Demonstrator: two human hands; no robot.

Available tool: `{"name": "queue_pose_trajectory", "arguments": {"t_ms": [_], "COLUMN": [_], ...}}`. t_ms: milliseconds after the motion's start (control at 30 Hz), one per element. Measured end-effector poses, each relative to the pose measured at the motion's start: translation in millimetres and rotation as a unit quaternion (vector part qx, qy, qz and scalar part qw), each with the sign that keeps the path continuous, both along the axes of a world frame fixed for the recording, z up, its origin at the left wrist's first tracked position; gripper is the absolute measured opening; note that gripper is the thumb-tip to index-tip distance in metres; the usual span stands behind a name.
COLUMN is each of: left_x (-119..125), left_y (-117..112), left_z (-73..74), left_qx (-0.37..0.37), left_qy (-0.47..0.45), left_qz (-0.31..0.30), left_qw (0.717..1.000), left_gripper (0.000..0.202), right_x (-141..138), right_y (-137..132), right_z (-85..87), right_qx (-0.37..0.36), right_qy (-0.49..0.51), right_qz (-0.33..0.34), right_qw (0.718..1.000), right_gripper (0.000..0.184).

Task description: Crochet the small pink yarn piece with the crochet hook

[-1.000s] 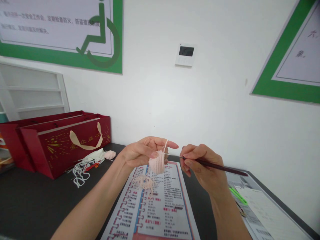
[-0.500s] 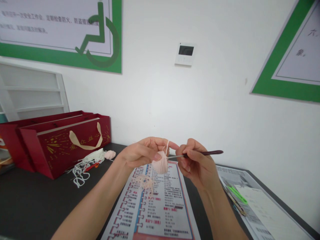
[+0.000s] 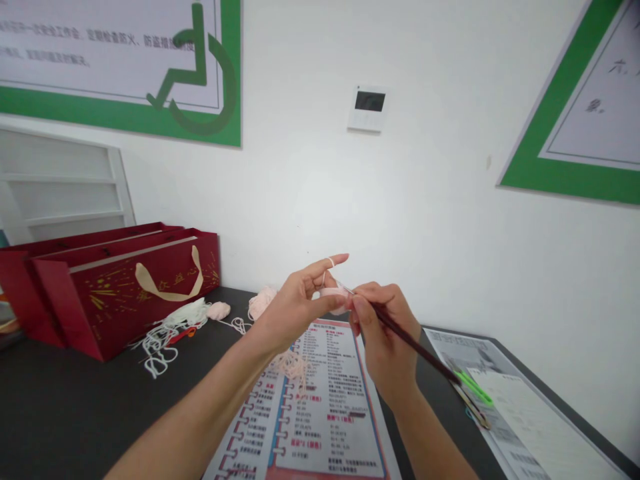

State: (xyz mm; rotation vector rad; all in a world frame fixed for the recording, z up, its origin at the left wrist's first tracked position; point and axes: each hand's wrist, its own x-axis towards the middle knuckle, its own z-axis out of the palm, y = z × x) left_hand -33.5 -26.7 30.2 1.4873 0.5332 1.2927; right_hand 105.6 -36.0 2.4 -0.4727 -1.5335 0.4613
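Observation:
My left hand pinches a small pale pink crochet piece between thumb and middle fingers, with the forefinger stretched out and pink yarn looped over it. My right hand grips a dark crochet hook; its tip is at the pink piece and its handle slants down to the right. Both hands are raised above a printed instruction sheet on the dark table. A loose tangle of pink yarn hangs below the left hand.
Red gift bags stand at the back left, with white yarn and small pink crochet pieces in front of them. A pink yarn ball lies behind my left hand. Papers and a green-handled tool lie at the right. A white wall is close behind.
Both hands rose slightly. The left forefinger lifted and stretched out. The hook swung from level, pointing right, to slanting down right, with its tip pushed into the pink piece.

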Motion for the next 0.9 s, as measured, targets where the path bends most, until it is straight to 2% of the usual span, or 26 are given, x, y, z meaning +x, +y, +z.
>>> {"name": "queue_pose_trajectory", "arguments": {"t_ms": [33, 133, 200, 267, 333, 433, 500, 567, 767, 900], "left_x": [2.3, 7.1, 7.7, 5.6, 1.5, -6.1, -10.8, -14.8, -21.9, -22.7], "left_y": [-0.7, -1.8, -1.4, 0.3, 3.1, 7.6, 10.1, 12.3, 20.2, 23.4], "left_z": [-0.9, -2.7, -2.9, -2.6, -2.0, -0.2, 1.5, 3.1, 1.5, -1.4], "left_qx": [-0.001, -0.011, -0.032, -0.056, -0.086, -0.133, -0.146, -0.147, -0.166, -0.182], "left_qy": [-0.002, -0.008, -0.026, -0.053, -0.082, -0.114, -0.126, -0.129, -0.115, -0.117], "left_qz": [0.009, 0.031, 0.017, -0.027, -0.083, -0.158, -0.177, -0.176, -0.215, -0.258], "left_qw": [1.0, 0.999, 0.999, 0.997, 0.99, 0.972, 0.965, 0.965, 0.956, 0.942], "left_gripper": [0.062, 0.058, 0.055, 0.053, 0.051, 0.05, 0.05, 0.048, 0.05, 0.051], "right_x": [0.9, 5.0, 6.9, 7.2, 6.0, 3.9, 4.6, 7.6, 22.0, 26.0], "right_y": [2.9, 13.8, 19.3, 20.7, 18.3, 12.1, 9.4, 9.0, 12.1, 12.9], "right_z": [-4.5, -15.9, -20.0, -20.4, -17.6, -10.2, -5.2, -1.1, 6.5, 10.0], "right_qx": [0.063, 0.211, 0.259, 0.279, 0.257, 0.133, 0.06, 0.028, -0.008, -0.049], "right_qy": [-0.052, -0.168, -0.176, -0.153, -0.108, -0.016, 0.029, 0.043, 0.012, 0.035], "right_qz": [-0.064, -0.203, -0.232, -0.203, -0.139, -0.022, 0.051, 0.102, 0.127, 0.166], "right_qw": [0.995, 0.941, 0.921, 0.926, 0.95, 0.991, 0.996, 0.994, 0.992, 0.984], "right_gripper": [0.012, 0.023, 0.032, 0.039, 0.037, 0.024, 0.018, 0.015, 0.011, 0.004]}}
